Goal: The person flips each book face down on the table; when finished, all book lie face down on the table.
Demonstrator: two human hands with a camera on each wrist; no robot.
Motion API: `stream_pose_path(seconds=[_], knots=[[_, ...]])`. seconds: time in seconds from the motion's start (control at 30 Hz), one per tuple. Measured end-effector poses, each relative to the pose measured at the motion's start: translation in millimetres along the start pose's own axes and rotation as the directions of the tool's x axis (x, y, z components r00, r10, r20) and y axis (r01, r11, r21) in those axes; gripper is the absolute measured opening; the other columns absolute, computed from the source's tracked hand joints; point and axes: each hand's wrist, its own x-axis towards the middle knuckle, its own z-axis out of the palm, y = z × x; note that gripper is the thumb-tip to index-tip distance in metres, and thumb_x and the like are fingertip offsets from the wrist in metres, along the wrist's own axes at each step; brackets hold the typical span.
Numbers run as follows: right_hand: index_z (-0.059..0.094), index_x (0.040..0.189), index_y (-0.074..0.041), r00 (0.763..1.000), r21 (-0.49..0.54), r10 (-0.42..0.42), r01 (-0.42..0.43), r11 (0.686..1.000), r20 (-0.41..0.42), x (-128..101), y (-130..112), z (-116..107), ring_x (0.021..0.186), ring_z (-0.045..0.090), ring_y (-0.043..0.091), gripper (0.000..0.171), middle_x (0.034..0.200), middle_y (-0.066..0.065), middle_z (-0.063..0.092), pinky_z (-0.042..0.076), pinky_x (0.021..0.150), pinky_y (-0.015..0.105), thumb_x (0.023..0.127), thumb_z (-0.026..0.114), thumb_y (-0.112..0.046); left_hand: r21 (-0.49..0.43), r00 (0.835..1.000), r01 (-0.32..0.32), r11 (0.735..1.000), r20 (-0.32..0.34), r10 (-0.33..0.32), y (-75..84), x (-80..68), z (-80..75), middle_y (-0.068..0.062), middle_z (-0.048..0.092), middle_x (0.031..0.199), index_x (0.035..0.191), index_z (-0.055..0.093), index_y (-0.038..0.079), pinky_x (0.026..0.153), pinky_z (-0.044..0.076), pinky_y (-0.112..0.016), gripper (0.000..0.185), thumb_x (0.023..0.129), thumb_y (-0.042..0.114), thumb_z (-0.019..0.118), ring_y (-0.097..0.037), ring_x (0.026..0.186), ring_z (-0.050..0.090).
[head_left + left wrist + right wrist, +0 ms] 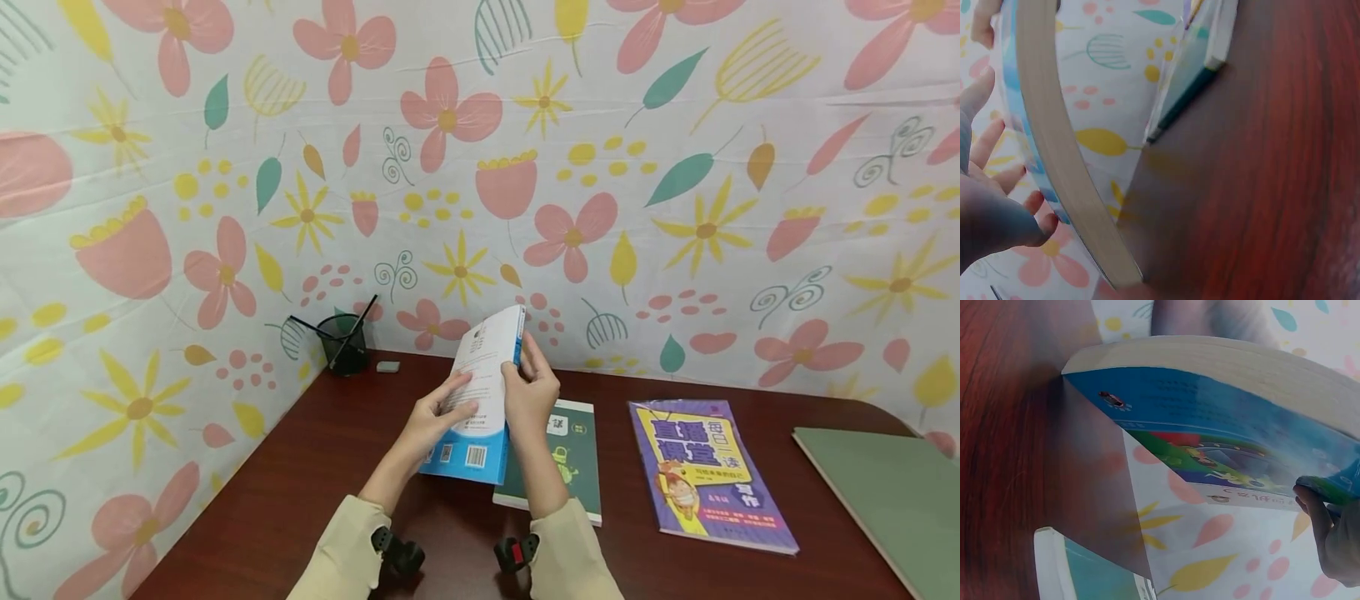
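Observation:
A thick paperback book [486, 358], white and blue with barcodes on its back cover, is held tilted above the table. My right hand [531, 396] grips it at the spine side, thumb over the edge and fingers behind. In the right wrist view, fingertips of the right hand [1335, 540] lie on the colourful blue front cover [1179, 403]. My left hand [429, 421] rests fairly straight, spread fingers against the back cover. The left wrist view shows that hand [997, 200] beside the bowed page block [1054, 137].
Under the held book lies a green book [583, 450] on the dark wooden table [285, 500]. Farther right are a purple book [720, 517] and a large green folder-like item [885, 483]. A black mesh pen cup [347, 354] and a small eraser-like block [387, 367] stand by the floral backdrop.

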Motion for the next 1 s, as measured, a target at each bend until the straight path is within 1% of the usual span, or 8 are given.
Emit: stream_pose_path(seconds=[0.1,0.2,0.33,0.43,0.53,0.7,0.83,1.0], knots=[[0.054,0.131,-0.023,1.000,0.008,-0.002,0.002,1.000,-0.003,-1.8,-1.8,1.4,0.109,0.063,0.024,0.051,0.127,0.009,0.061,0.047,0.065,0.017,0.084,0.053,-0.005,0.011,0.999,0.038,0.999,-0.025,-0.038,-8.7,1.5,-3.9,0.002,0.020,0.157,0.140,0.041,0.035,0.115,0.019,-0.052,0.059,0.086,0.040,0.064,-0.025,0.146,0.016],[0.056,0.129,-0.026,1.000,0.010,-0.009,0.009,1.000,-0.012,-2.5,-2.8,2.2,0.107,0.064,0.023,0.050,0.126,0.008,0.062,0.047,0.064,0.016,0.084,0.053,-0.005,0.015,0.997,0.066,0.998,-0.036,-0.065,-17.1,3.8,-7.7,-0.003,0.024,0.156,0.141,0.038,0.035,0.112,0.026,-0.052,0.063,0.085,0.044,0.064,-0.027,0.142,0.025],[0.058,0.127,-0.026,0.999,0.008,-0.021,0.022,1.000,-0.031,-1.0,-3.8,1.1,0.104,0.065,0.020,0.049,0.125,0.006,0.063,0.047,0.063,0.016,0.083,0.053,-0.005,0.009,0.993,0.117,0.993,-0.018,-0.117,-25.3,6.9,-13.5,-0.010,0.040,0.146,0.141,0.038,0.036,0.097,0.041,-0.042,0.065,0.083,0.048,0.063,-0.026,0.124,0.046],[0.057,0.128,-0.025,0.999,0.024,-0.010,0.011,1.000,-0.040,0.9,-4.1,-1.2,0.105,0.065,0.019,0.049,0.127,0.006,0.062,0.046,0.063,0.016,0.083,0.053,-0.006,0.013,0.988,0.156,0.988,-0.006,-0.156,-28.6,8.5,-17.7,-0.014,0.049,0.133,0.140,0.039,0.036,0.083,0.045,-0.032,0.064,0.083,0.049,0.064,-0.024,0.107,0.054],[0.057,0.128,-0.024,0.999,0.050,0.018,-0.015,0.999,-0.048,3.0,-3.9,-4.4,0.108,0.063,0.018,0.049,0.128,0.006,0.061,0.046,0.064,0.016,0.083,0.053,-0.005,0.026,0.987,0.157,0.987,-0.017,-0.157,-27.9,8.8,-19.7,-0.016,0.052,0.125,0.140,0.040,0.033,0.075,0.048,-0.028,0.065,0.082,0.047,0.066,-0.020,0.097,0.057],[0.057,0.129,-0.025,0.998,0.067,0.042,-0.039,0.997,-0.048,5.8,-2.9,-7.6,0.110,0.063,0.019,0.049,0.128,0.006,0.061,0.046,0.064,0.015,0.084,0.052,-0.005,0.026,0.987,0.133,0.991,-0.095,-0.130,-20.5,6.8,-18.4,-0.017,0.053,0.116,0.138,0.043,0.028,0.068,0.050,-0.026,0.067,0.079,0.042,0.071,-0.017,0.083,0.059],[0.056,0.128,-0.027,0.998,0.064,0.052,-0.049,0.997,-0.037,6.6,-1.7,-8.3,0.108,0.063,0.016,0.049,0.128,0.004,0.061,0.046,0.064,0.016,0.085,0.052,-0.006,0.032,0.983,0.101,0.994,-0.160,-0.094,-16.5,4.8,-16.6,-0.016,0.052,0.113,0.136,0.044,0.026,0.065,0.050,-0.024,0.066,0.078,0.035,0.074,-0.016,0.079,0.057],[0.055,0.130,-0.026,0.997,0.066,0.066,-0.064,0.996,-0.030,7.0,-1.1,-10.7,0.104,0.064,0.012,0.049,0.128,0.002,0.061,0.046,0.063,0.016,0.085,0.051,-0.008,0.031,0.973,0.082,0.996,-0.217,-0.074,-13.0,4.2,-15.9,-0.014,0.052,0.109,0.134,0.044,0.028,0.064,0.052,-0.025,0.067,0.075,0.035,0.076,-0.016,0.076,0.058]])
